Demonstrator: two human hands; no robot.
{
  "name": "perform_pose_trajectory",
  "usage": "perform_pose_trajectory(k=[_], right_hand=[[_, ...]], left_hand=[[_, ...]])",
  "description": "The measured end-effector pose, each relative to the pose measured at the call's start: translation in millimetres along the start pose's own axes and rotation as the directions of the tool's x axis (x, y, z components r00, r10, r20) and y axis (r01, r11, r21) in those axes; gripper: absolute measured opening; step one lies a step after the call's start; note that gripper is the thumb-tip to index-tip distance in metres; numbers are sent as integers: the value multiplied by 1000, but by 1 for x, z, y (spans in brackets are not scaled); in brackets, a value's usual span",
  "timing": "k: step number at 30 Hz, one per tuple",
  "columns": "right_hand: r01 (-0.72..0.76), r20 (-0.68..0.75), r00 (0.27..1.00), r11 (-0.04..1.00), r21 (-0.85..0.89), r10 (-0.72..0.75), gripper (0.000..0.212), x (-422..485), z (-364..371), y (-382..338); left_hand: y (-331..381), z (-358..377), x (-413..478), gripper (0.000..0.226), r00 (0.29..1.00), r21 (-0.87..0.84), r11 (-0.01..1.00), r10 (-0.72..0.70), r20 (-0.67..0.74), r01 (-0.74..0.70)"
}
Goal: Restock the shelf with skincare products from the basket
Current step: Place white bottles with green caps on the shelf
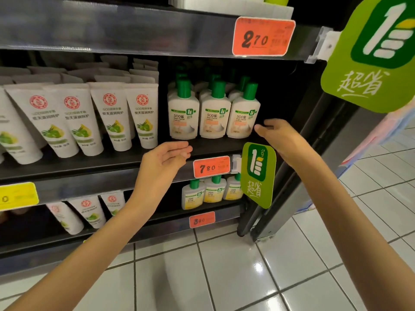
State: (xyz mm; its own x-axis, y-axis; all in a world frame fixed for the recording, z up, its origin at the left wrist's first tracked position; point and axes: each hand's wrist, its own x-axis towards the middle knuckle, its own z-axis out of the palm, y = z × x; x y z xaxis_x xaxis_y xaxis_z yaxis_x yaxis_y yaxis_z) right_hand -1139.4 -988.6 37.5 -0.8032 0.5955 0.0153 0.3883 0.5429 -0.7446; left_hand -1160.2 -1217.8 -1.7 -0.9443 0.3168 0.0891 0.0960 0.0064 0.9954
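At the middle shelf point(89, 173), I reached both hands toward the front row of 3 green-capped lotion bottles point(214, 113), which stood upright side by side, with more rows dimly visible behind them. My left hand point(166, 158) hovered near the shelf edge, just below the leftmost bottle point(183, 115), with its fingers straight, together and holding nothing. My right hand point(280, 138) was at the lower right of the rightmost bottle point(243, 117) with loosely extended fingers, gripping nothing. Whether its fingertips touched the bottle or stopped just beside it could not be told. The basket was not in view. The likeliest trouble, as I judged it, was a sideways nudge from the right fingertips. The bottles were tall, narrow and packed close, so 1 tipped bottle could knock its neighbours over or push the row back unevenly. My right wrist also passed just above the green hanging sign point(258, 173) clipped beside the orange price tag point(211, 167), so a careless pull-back could snag it. The white tubes point(107, 117) to the left stood well clear.
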Motion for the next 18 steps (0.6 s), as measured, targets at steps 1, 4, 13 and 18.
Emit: perform_pose_trajectory(k=[1,4,13,18], right_hand=[[52,-75,996,998,-26,-54,47,-9,-7,-5],[338,-249,914,941,29,-320,32,-46,-22,-30],[402,403,667,758,513,-626,17,-177,106,-101],[387,562,458,723,572,-689,16,-231,197,-141]], left_hand=[[-1,-4,-4,24,1000,-2,1000,-11,-7,11],[-3,-23,-24,24,999,-8,999,-45,-28,44],[-8,-146,-145,24,954,152,978,-93,-285,141],[-10,-259,-245,20,817,264,941,-20,-577,209]])
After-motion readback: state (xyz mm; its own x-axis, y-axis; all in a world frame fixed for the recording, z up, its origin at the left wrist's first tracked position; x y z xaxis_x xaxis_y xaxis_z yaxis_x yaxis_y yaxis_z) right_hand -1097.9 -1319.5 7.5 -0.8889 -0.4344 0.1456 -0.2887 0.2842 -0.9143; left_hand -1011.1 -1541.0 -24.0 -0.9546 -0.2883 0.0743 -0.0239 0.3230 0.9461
